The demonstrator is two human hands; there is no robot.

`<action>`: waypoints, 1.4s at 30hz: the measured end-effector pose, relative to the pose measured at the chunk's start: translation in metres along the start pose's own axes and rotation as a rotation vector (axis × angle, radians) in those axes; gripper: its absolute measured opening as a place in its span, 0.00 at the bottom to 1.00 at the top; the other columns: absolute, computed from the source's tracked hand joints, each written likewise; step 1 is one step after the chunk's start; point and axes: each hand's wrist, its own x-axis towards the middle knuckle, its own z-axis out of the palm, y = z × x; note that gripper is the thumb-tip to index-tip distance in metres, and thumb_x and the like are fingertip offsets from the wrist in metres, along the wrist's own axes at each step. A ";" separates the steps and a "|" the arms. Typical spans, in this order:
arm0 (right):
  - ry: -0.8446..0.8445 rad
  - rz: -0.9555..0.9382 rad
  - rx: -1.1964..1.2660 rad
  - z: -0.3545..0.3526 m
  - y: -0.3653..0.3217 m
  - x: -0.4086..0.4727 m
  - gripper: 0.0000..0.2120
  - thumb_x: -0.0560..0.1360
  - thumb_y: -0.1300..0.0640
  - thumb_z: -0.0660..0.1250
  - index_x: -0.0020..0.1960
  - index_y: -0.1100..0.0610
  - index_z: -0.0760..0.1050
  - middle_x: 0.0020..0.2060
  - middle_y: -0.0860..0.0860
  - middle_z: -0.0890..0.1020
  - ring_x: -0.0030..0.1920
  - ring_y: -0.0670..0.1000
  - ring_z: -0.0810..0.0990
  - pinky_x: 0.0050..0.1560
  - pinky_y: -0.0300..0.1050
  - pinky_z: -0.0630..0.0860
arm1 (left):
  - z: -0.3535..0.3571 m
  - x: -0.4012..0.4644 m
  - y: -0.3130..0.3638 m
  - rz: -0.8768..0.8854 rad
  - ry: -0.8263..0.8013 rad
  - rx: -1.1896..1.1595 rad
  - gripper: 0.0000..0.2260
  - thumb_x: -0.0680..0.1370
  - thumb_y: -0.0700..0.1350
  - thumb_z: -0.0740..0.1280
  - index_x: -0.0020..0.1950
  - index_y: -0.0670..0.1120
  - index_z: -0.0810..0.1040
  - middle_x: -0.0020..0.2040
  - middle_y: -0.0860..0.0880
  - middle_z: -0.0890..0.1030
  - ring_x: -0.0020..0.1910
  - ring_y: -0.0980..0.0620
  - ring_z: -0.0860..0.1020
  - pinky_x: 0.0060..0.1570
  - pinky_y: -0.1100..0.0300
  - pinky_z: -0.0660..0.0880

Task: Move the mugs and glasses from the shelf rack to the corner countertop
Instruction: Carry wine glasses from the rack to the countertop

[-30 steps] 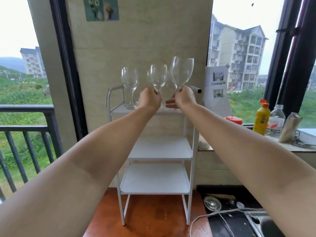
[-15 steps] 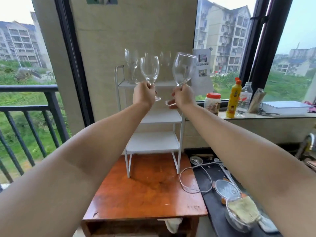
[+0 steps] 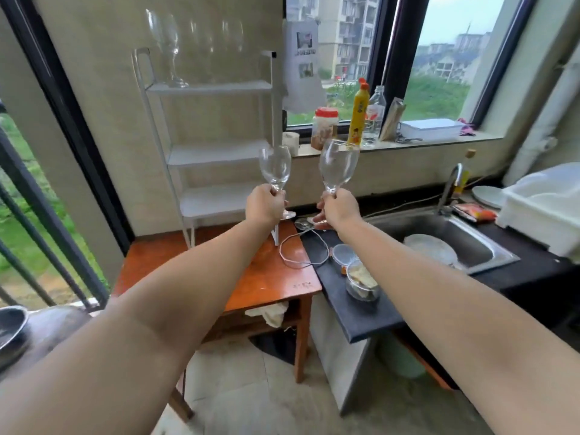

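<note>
Two wine glasses are in transit, one in each hand. The left hand (image 3: pixel 265 204) is closed round the stem of the left glass (image 3: pixel 275 167); the right hand (image 3: pixel 339 208) is closed round the stem of the right glass (image 3: pixel 339 164). Both glasses are held upright, bowls above the fingers and feet below, the long axis near vertical, the right one tilted slightly to the right.

The dark countertop (image 3: pixel 351 309) lies below and to the right of both hands. The right hand is judged the nearer to it, being already over its far left end; the left hand is still over the wooden table (image 3: pixel 251 277). A downward move along the stem axis is what setting down would require.

On the shelf rack (image 3: pixel 216 120), far left, further glasses (image 3: pixel 168 48) remain on the top tier; their number cannot be told through blur. The two lower tiers appear bare.

Containers: the sink (image 3: pixel 455 243) holds a pale round dish. Two small clear tubs (image 3: pixel 361 281) sit on the countertop, the nearer holding pale food. These, a spoon (image 3: pixel 303 224) and a white cable (image 3: pixel 298 246) crowd the landing area.
</note>
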 end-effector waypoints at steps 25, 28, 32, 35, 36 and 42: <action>0.534 0.486 0.149 -0.391 0.214 -0.272 0.06 0.81 0.62 0.53 0.50 0.63 0.68 0.34 0.55 0.71 0.24 0.54 0.75 0.13 0.37 0.69 | 0.306 -0.386 0.079 -0.100 -0.693 -0.047 0.14 0.74 0.38 0.62 0.28 0.47 0.68 0.42 0.44 0.85 0.46 0.44 0.82 0.47 0.54 0.77; 0.639 0.493 0.164 -0.436 0.231 -0.298 0.05 0.82 0.61 0.53 0.52 0.62 0.66 0.35 0.55 0.72 0.18 0.50 0.75 0.13 0.37 0.70 | 0.341 -0.419 0.107 -0.057 -0.784 -0.030 0.14 0.74 0.38 0.62 0.28 0.48 0.70 0.44 0.43 0.86 0.45 0.44 0.82 0.45 0.56 0.77; 0.764 0.534 0.189 -0.497 0.251 -0.329 0.05 0.82 0.60 0.53 0.54 0.61 0.66 0.36 0.54 0.72 0.21 0.51 0.76 0.13 0.38 0.70 | 0.391 -0.460 0.144 0.052 -0.899 -0.014 0.16 0.73 0.38 0.63 0.26 0.48 0.68 0.44 0.40 0.85 0.47 0.42 0.82 0.51 0.48 0.79; 0.869 0.549 0.213 -0.549 0.263 -0.341 0.05 0.82 0.60 0.53 0.55 0.60 0.66 0.36 0.54 0.72 0.26 0.53 0.74 0.13 0.39 0.71 | 0.438 -0.488 0.172 0.084 -0.999 -0.021 0.16 0.74 0.38 0.63 0.26 0.48 0.68 0.38 0.43 0.83 0.46 0.42 0.83 0.48 0.50 0.78; 0.902 0.551 0.229 -0.566 0.266 -0.342 0.05 0.82 0.60 0.54 0.54 0.61 0.66 0.36 0.54 0.71 0.26 0.53 0.74 0.13 0.39 0.71 | 0.453 -0.496 0.183 0.092 -1.029 -0.017 0.16 0.74 0.38 0.63 0.27 0.48 0.68 0.36 0.44 0.82 0.44 0.43 0.83 0.46 0.51 0.78; 1.031 0.558 0.232 -0.663 0.274 -0.343 0.05 0.81 0.61 0.54 0.53 0.62 0.66 0.35 0.54 0.72 0.26 0.53 0.74 0.14 0.38 0.71 | 0.544 -0.522 0.253 0.234 -1.165 0.004 0.14 0.75 0.39 0.62 0.28 0.46 0.68 0.41 0.44 0.84 0.39 0.48 0.78 0.46 0.52 0.78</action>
